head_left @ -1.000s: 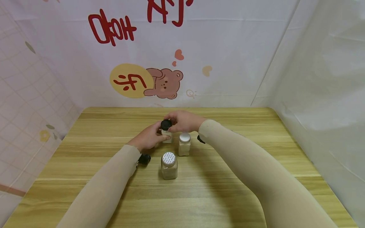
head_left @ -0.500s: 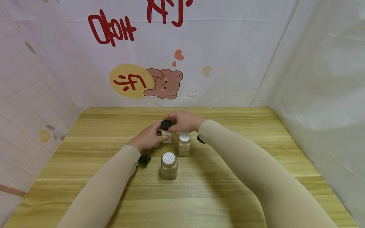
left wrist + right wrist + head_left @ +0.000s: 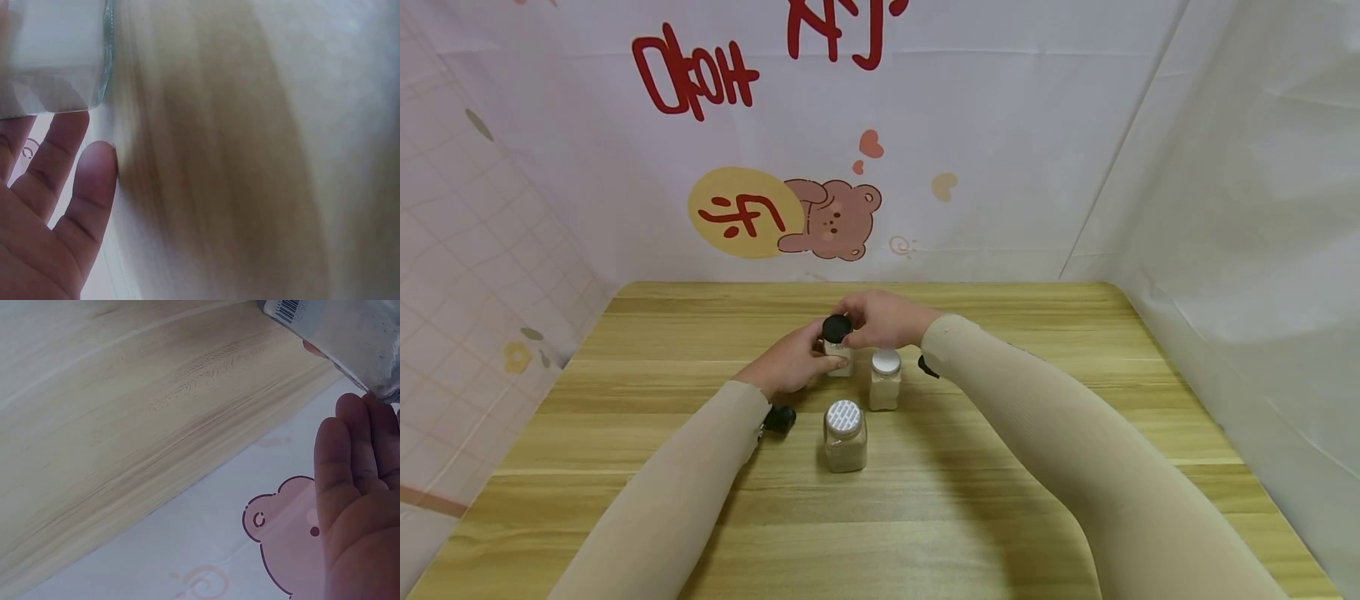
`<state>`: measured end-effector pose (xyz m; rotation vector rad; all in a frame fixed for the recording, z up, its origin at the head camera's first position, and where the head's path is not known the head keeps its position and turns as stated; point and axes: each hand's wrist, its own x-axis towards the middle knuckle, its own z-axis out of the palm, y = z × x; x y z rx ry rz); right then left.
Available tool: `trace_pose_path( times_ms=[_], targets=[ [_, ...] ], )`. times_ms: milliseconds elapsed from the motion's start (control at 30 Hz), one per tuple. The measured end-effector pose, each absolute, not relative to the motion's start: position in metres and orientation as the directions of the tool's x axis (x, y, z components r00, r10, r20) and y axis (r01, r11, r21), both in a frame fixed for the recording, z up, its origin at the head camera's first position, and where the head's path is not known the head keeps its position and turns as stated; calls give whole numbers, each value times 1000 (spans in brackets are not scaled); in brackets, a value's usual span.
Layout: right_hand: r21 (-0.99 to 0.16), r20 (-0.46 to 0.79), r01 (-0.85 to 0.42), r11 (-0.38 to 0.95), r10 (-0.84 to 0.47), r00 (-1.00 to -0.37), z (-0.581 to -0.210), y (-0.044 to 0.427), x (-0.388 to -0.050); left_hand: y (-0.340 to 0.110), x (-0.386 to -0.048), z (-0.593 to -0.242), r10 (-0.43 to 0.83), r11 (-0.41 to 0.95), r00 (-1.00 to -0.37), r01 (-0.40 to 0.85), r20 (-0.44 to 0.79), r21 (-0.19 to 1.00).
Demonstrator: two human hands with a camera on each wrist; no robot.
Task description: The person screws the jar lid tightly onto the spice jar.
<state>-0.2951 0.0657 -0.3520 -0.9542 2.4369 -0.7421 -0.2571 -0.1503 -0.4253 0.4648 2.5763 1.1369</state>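
And it's almost a standstill here: the left hand [image 3: 790, 361] is gripping the glass jar [image 3: 841, 352] between thumb and fingers, and the right hand [image 3: 891, 319] is pinching the black lid [image 3: 837, 328] at its top. Both hands are full, then, one on the body, one on the cap, so the work looks centred on that lid; whether it sits tight or loose, I can't tell. The jar stands about upright toward the far side of the tabletop [image 3: 925, 517], though whether its base touches the wood is unclear.

Against the earlier frames? Barely a flicker! Hands, jar and lid keep their places, with no turn of the lid I can make out. The white-lidded jar [image 3: 885, 392], just beside on the right, hasn't budged, nor has the patterned-lid jar [image 3: 846, 450] nearer the person.
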Motion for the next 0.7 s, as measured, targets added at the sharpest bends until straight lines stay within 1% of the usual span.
trace_pose_path(
  times_ms=[233,500,700],
  targets=[
    [-603,-196,-470,644,-691,-696,-350,64,-294,-150,-258,-425,403,637,-906,176,-129,750],
    [-614,-192,-482,625,-710,-677,-350,65,-294,-149,-256,-422,409,640,-904,186,-125,746],
    [-595,-181,-482,643,-691,-699,-351,64,-293,-149,-256,-423,404,637,-907,184,-121,749]
  ],
)
